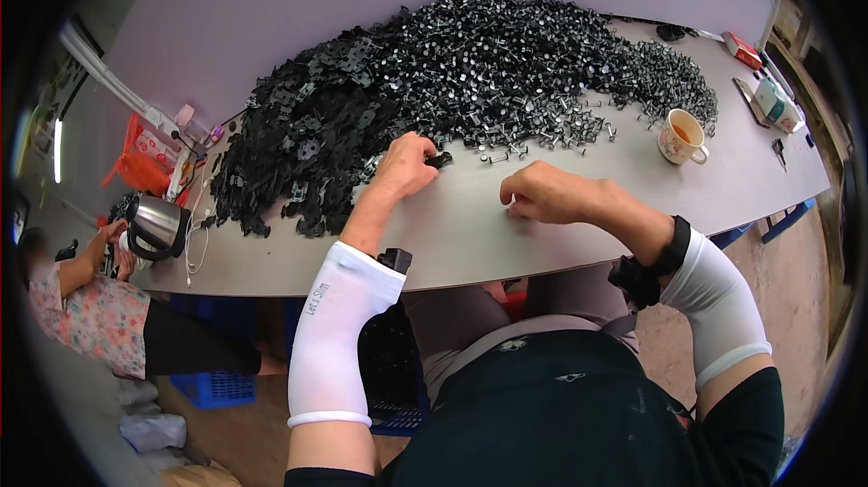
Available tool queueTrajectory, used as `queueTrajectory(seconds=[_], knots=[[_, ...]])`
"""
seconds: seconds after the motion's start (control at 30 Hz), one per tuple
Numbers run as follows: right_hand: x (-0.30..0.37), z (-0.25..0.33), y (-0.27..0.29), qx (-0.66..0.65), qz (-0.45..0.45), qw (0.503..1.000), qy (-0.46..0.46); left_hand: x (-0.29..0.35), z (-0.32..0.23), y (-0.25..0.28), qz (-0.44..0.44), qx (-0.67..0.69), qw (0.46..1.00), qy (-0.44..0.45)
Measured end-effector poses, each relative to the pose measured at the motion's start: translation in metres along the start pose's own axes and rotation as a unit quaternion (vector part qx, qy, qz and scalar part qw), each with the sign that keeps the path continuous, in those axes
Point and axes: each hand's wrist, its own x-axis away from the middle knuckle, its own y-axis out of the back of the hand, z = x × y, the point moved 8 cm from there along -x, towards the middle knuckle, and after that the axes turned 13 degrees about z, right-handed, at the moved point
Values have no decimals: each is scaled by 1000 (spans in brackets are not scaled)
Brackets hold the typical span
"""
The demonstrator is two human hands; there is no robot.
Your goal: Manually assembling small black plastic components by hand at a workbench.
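Observation:
My left hand (406, 166) is closed round a small black plastic piece (440, 160), whose end sticks out past the fingertips. It is low over the table, at the front edge of a heap of flat black clips (307, 116). To its right, my right hand (545, 194) hovers near the table with fingers curled and thumb drawn in; whatever the fingers hold, if anything, is hidden. Beyond both hands spreads a large pile of small metal pins with round flat heads (488, 62), a few lying loose along its near edge.
A cup of tea (680, 137) stands right of the pins. Farther right lie a tissue pack (778, 105) and keys (779, 152). A steel kettle (158, 226) and a cable sit at the table's left end, beside another person (90, 315). Below is a blue crate (213, 389).

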Motion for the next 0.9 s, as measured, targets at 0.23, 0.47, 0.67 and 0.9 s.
queueTrajectory(seconds=[0.23, 0.47, 0.67, 0.9], knots=[[-13, -10, 15, -42, -71, 996, 46, 7, 1, -4, 55, 35, 998, 14], [-23, -25, 36, -37, -150, 987, 38, 11, -11, 5, -62, 91, 988, -107], [-21, -40, 52, 69, -245, 966, -35, 2, 5, 9, -14, 358, 931, -75], [-67, -32, 55, 101, -204, 974, 12, -10, 13, -3, -1, 475, 879, -47]])
